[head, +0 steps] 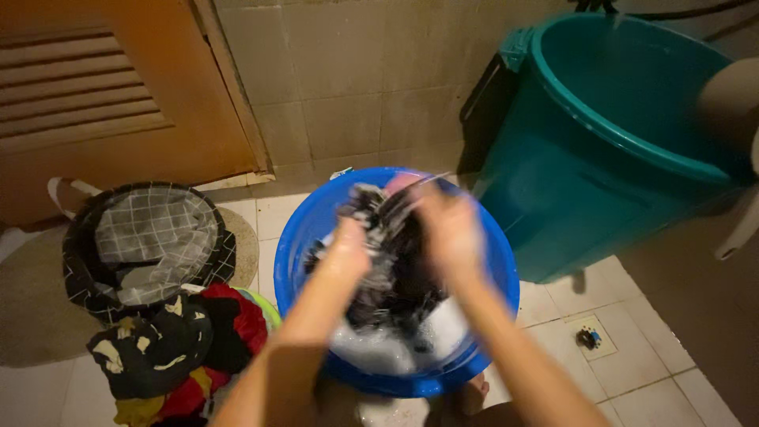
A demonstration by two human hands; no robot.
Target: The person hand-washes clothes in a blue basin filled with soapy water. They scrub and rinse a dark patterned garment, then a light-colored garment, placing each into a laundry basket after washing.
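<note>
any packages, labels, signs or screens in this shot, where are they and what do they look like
None that can be made out: no package, label, sign or screen shows.
What is there: a round blue plastic basin of suds on the white tiled floor.
Both hands, left hand and right hand, grip a dark wet garment over it.
A large teal plastic tub stands to the right.
A dark checked fabric laundry basket stands to the left.

Dark wet garment bunched upright above suds in blue basin.
</note>
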